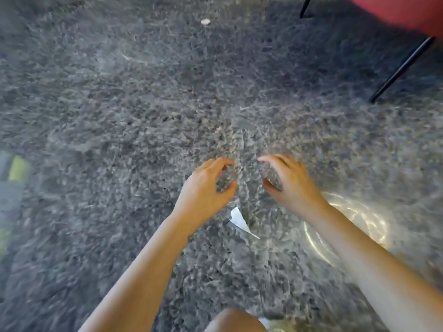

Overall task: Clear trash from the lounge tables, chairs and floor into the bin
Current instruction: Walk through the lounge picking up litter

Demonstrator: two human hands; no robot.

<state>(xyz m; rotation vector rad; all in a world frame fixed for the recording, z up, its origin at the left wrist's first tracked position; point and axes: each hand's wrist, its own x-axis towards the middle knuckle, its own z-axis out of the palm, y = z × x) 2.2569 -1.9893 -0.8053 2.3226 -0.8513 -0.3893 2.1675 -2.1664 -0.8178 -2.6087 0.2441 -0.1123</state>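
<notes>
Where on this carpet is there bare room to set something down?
Widest bare carpet lies left and ahead, between the yellow thing at the left edge and the small scrap far ahead. It is crowded close in, around the paper and clear plastic, and top right by the chair legs.

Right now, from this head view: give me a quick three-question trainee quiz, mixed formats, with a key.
1. True or false: a white scrap lies on the carpet, well beyond the left hand and the right hand.
2. The chair at top right is: A) red B) blue C) green.
3. Which hand is nearer the shiny clear plastic?
Key: 1 true; 2 A; 3 right hand.
</notes>
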